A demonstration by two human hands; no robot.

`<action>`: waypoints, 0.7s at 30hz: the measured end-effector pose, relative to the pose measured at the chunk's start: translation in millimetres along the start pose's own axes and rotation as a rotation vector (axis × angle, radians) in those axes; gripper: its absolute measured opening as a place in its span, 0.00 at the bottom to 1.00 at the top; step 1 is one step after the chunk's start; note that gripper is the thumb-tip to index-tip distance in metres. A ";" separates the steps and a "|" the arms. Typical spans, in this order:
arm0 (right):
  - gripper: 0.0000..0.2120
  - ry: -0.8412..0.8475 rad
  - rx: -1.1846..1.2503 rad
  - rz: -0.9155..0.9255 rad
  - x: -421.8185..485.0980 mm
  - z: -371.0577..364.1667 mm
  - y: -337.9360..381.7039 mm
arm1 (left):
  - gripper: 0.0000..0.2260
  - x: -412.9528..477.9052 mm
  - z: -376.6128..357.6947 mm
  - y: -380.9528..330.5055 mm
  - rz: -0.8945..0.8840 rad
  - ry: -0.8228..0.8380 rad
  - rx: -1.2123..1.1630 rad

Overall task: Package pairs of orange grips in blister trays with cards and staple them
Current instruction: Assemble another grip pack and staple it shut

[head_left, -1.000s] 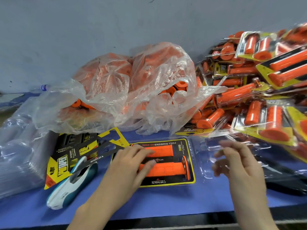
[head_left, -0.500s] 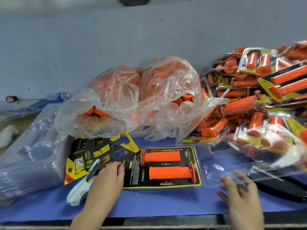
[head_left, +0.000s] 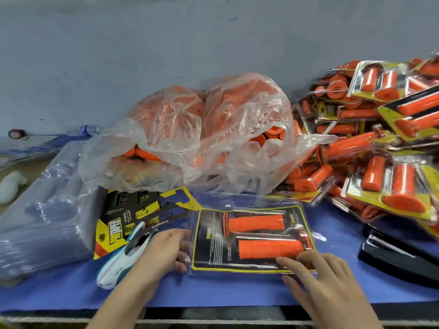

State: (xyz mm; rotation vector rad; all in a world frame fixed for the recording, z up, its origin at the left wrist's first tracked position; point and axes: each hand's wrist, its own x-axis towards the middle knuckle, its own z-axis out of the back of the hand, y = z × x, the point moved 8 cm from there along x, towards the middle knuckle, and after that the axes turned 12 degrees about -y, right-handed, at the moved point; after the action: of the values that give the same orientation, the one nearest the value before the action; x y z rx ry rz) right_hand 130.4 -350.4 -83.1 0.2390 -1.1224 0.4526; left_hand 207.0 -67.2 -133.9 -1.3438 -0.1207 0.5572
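Observation:
A black and yellow card (head_left: 210,241) lies on the blue table with two orange grips, the upper grip (head_left: 256,223) and the lower grip (head_left: 266,248), side by side on it. A clear blister tray (head_left: 306,217) is closed over them. My left hand (head_left: 154,252) holds the pack's left edge, and its fingertips show through the clear plastic. My right hand (head_left: 327,281) presses straight fingers on the pack's lower right corner. A white and teal stapler (head_left: 118,262) lies just left of my left hand.
A stack of printed cards (head_left: 123,217) and a stack of empty clear trays (head_left: 42,222) sit at the left. A plastic bag of loose grips (head_left: 202,138) is behind the pack. Finished packs (head_left: 380,150) are piled at the right, above a black stapler (head_left: 399,255).
The clear tray half that lay open to the right is now folded over the grips and card. My right hand moved left onto the pack; my left hand shifted to its left edge.

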 end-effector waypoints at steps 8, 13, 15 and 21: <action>0.18 0.049 0.035 0.158 -5.6 -11.7 -6.1 | 0.06 -11.8 -8.1 -7.0 -0.277 0.073 0.328; 0.13 0.126 0.047 0.190 -4.1 -14.6 -12.6 | 0.03 -12.6 -12.9 -8.9 -0.272 0.108 0.245; 0.13 0.148 0.056 0.218 -4.1 -12.8 -11.2 | 0.03 -12.0 -11.0 -8.0 -0.277 0.091 0.262; 0.23 0.136 0.095 0.219 -1.1 -0.3 -8.6 | 0.18 -4.8 -2.3 -9.2 -0.261 -0.061 0.357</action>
State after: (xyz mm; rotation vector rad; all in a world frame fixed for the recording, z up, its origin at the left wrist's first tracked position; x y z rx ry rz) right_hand 134.2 -358.2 -83.9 0.1662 -0.9987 0.7075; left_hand 206.6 -72.5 -124.7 -0.9459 -0.2321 0.3768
